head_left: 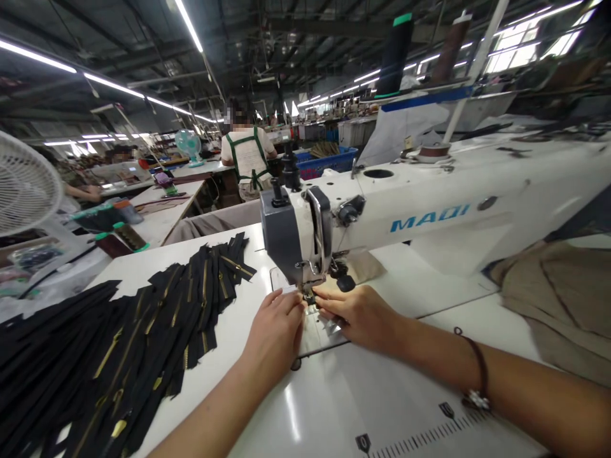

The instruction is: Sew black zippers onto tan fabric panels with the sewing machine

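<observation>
White surface, black brass-toothed zippers heaped left; strip-lit workshop; blue plastic crate, olive-brown pieces inside; left hand, right hand beneath white sewing machine, pinch indiscernible.

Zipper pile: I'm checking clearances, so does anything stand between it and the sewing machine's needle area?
Yes: the left hand, beside the needle area, lies across the direct line from most of the zipper pile; white tabletop shows between hand and pile.
</observation>
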